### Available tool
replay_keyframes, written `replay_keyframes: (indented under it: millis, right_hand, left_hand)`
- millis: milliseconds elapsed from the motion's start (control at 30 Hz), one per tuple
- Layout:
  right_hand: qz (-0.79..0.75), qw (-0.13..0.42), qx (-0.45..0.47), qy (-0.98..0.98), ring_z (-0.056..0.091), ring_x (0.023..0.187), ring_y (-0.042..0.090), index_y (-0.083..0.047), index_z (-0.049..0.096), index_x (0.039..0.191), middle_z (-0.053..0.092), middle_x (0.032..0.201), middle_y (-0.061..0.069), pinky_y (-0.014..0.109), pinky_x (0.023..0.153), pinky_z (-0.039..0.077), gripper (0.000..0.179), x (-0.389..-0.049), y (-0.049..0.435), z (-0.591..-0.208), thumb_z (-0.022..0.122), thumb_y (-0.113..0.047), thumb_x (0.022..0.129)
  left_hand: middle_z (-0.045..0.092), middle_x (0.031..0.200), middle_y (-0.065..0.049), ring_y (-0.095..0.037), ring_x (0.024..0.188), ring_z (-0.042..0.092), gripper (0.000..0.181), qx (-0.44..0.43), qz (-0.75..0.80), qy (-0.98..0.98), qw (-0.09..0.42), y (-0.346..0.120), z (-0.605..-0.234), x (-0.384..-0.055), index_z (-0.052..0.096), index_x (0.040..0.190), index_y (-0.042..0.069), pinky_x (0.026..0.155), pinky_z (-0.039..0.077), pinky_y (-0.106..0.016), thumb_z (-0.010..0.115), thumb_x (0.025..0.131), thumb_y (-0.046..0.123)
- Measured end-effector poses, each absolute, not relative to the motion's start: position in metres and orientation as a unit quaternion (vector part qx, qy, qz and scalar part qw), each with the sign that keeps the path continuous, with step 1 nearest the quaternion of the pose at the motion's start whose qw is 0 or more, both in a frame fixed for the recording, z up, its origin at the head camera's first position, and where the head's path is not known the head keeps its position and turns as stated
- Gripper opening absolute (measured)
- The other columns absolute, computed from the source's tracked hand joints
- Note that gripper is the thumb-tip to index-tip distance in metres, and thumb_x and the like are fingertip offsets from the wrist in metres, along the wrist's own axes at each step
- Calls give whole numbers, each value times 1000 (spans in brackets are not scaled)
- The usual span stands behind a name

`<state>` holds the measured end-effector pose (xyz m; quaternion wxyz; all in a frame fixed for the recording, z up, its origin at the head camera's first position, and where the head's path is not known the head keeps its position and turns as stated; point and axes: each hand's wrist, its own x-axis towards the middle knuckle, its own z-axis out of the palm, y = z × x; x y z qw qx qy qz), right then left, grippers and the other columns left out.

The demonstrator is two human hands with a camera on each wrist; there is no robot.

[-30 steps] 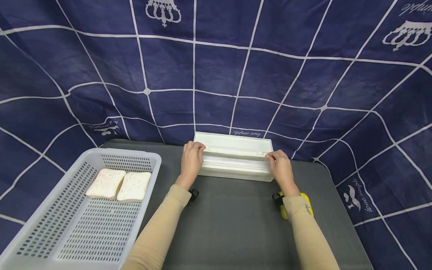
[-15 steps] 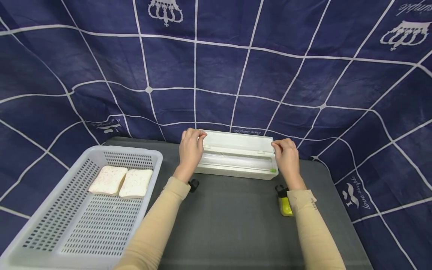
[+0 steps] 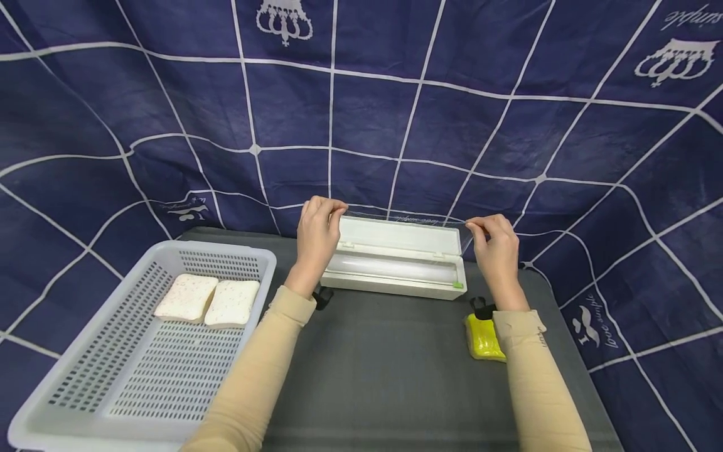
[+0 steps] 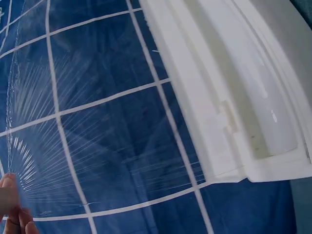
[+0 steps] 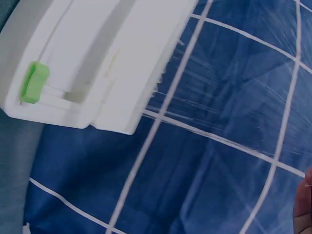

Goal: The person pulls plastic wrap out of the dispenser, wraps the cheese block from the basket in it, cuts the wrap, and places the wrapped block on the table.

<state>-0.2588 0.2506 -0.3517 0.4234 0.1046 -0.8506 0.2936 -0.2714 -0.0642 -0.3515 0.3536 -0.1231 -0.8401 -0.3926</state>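
In the head view a white cling film dispenser [image 3: 390, 287] lies at the back of the grey table, its lid [image 3: 403, 237] raised. Inside is the pale film roll [image 3: 395, 268], and a green slider [image 3: 457, 285] sits at the right end. My left hand [image 3: 317, 242] pinches one corner of the clear cling film [image 4: 29, 161], up and left of the box. The other corner is pinched by my right hand [image 3: 498, 254], beyond the box's right end. Between them the film stretches taut above the lid, with creases fanning from the left fingertips in the left wrist view.
On the left stands a pale perforated basket [image 3: 263, 282] holding two white, speckled, bread-like slices [image 3: 186, 298]. A yellow wrapped item [image 3: 484, 339] lies by my right wrist, partly under the sleeve. A blue curtain [image 3: 373, 125] with white lines hangs right behind the box.
Both hands have risen away from the box and moved slightly apart, drawing the film out above the lid. The roll and green slider, hidden at first, now show.
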Motion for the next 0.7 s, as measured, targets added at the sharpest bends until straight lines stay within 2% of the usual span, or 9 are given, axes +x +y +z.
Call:
replay_keyframes:
  millis: [233,500,700]
  right_hand:
    - [285,446,116,-840,59,83,35,6,74,92,63,83,20,34,76,45,14,-250,249,-332,70,-7,90]
    - [290,484,116,-818,58,82,36,7,74,92,63,84,22,29,76,42,15,-241,244,-307,70,-7,90]
    - [310,508,112,-795,58,82,36,5,76,91,64,84,22,20,78,38,12,-232,238,-292,72,-7,89]
  left_hand:
    - [60,89,-12,-29,87,55,13,-136,-402,-821,383,-67,-334,-266,74,97,4,77,46,-38,64,95,12]
    - [61,91,-14,-30,87,55,14,-153,-398,-798,425,-69,-312,-257,74,97,2,71,47,-34,63,96,12]
    - [62,92,-16,-31,88,56,15,-164,-400,-784,445,-69,-299,-250,75,96,1,77,48,-36,64,95,11]
